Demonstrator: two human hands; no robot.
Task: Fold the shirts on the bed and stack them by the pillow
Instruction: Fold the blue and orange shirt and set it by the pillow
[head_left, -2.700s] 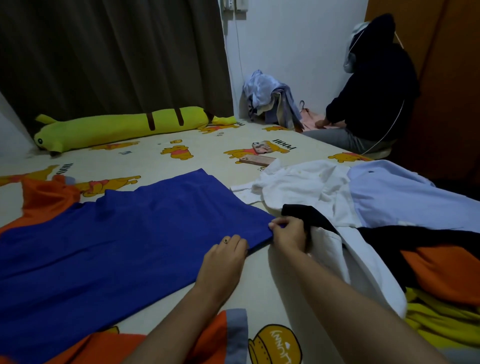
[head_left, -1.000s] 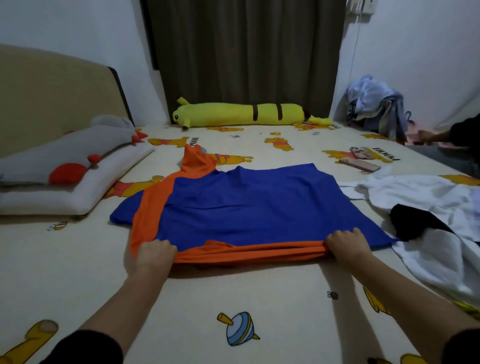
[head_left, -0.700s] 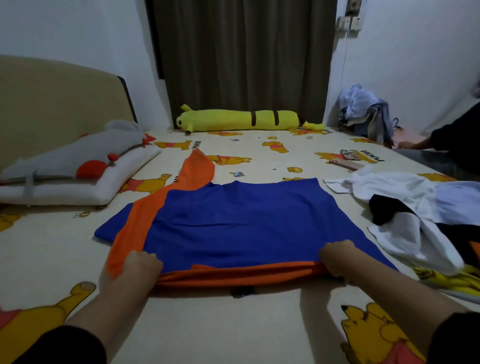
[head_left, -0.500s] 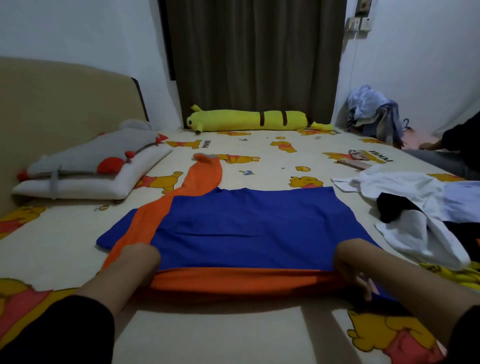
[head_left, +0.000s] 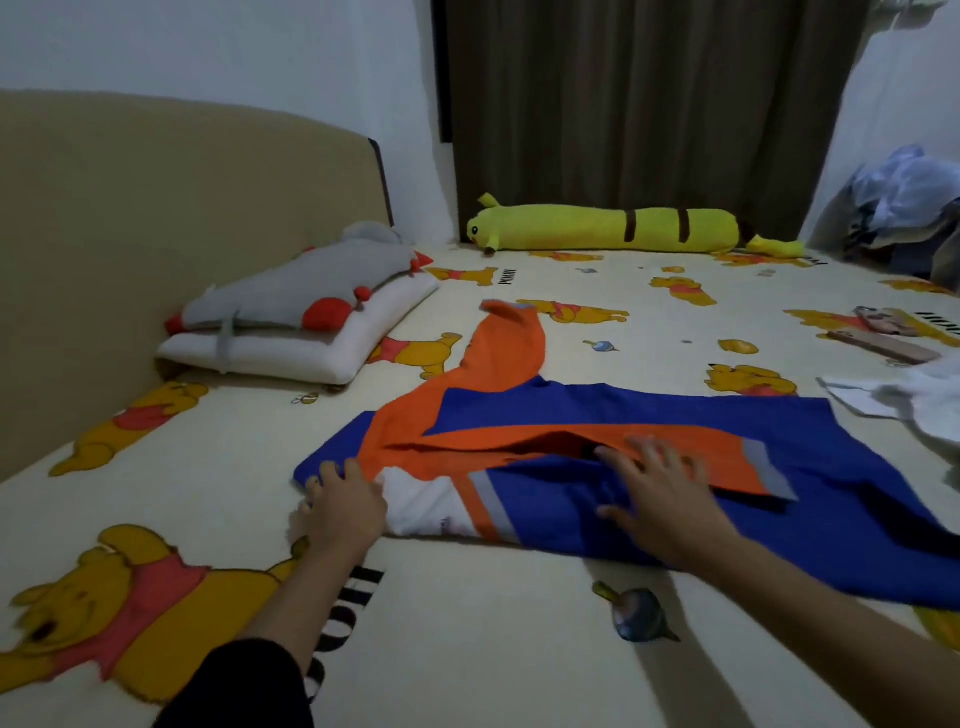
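My left hand (head_left: 343, 506) lay at the near left corner of the blue and orange shirt (head_left: 639, 483), fingers bent over the fabric edge; whether they actually pinched it I could not tell. My right hand (head_left: 657, 499) rested flat on the shirt's middle, fingers spread and straight, holding nothing, blurred by motion.

The shirt sat on the bed (head_left: 467, 639) in front of me, its near part doubled back to show an orange band and a white patch. Its long axis ran left to right across my view. 1 orange sleeve (head_left: 506, 343) stretched away from me toward the far side, tip pointing roughly at the pillow (head_left: 291, 351).

The pillow lay well apart to the left against the headboard (head_left: 156, 218), with a grey plush (head_left: 306, 283) on top of it. A long yellow plush (head_left: 602, 228) lay along the far edge below the dark curtain (head_left: 649, 104). A phone (head_left: 883, 345) lay on the sheet at far right, just beside a white garment (head_left: 914, 400) that the frame edge cut off. A bundle of bluish clothes (head_left: 909, 208) in the far right corner was also cut off and hard to make out.
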